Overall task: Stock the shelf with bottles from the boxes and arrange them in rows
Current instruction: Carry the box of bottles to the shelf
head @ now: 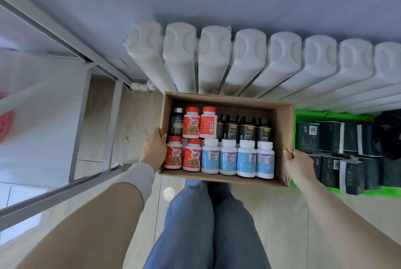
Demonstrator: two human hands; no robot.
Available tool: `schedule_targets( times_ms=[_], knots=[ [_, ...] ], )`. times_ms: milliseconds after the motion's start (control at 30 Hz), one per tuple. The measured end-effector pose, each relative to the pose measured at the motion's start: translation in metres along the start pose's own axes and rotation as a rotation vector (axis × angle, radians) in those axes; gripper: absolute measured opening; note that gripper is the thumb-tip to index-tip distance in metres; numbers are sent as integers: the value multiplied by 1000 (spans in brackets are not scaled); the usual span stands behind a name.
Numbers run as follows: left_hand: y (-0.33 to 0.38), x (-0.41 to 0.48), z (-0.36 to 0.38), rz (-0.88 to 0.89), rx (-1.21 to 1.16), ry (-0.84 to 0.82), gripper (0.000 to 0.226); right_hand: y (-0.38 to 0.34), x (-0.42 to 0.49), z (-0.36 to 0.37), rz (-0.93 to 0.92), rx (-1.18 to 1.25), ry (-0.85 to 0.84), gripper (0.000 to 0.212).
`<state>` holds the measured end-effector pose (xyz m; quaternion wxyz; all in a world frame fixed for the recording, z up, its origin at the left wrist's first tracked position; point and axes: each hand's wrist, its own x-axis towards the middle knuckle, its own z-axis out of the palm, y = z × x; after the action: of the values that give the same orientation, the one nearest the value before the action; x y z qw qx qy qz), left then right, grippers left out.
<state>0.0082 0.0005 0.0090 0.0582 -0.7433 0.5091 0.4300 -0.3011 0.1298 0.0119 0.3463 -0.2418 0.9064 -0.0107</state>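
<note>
One cardboard box (pixel 282 121). Inside it, thirteen bottles of four kinds: four orange-capped bottles (pixel 191 124) (pixel 208 123) (pixel 173 153) (pixel 191 156); four white-capped bottles (pixel 210 157) (pixel 227 158) (pixel 246 159) (pixel 264 160); four black bottles (pixel 220 126) (pixel 231 127) (pixel 247 129) (pixel 263 130); one dark green bottle (pixel 176 124). More may stand hidden between the rows. Two hands: left hand (pixel 153 148), right hand (pixel 298 163). One radiator (pixel 214 58), eight ribs countable. One green crate (pixel 334 115) of dark packets (pixel 308 137), which overlap too much to count.
</note>
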Motion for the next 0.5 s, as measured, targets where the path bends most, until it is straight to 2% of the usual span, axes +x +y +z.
schedule_targets(
  times_ms=[267,500],
  knots=[
    [-5,-111,-74,32,-105,4,30,-6,-112,-62,20,0,16,41],
    [-49,-184,-101,-41,-141,48,32,-4,-192,-74,-38,-28,26,41]
  ],
)
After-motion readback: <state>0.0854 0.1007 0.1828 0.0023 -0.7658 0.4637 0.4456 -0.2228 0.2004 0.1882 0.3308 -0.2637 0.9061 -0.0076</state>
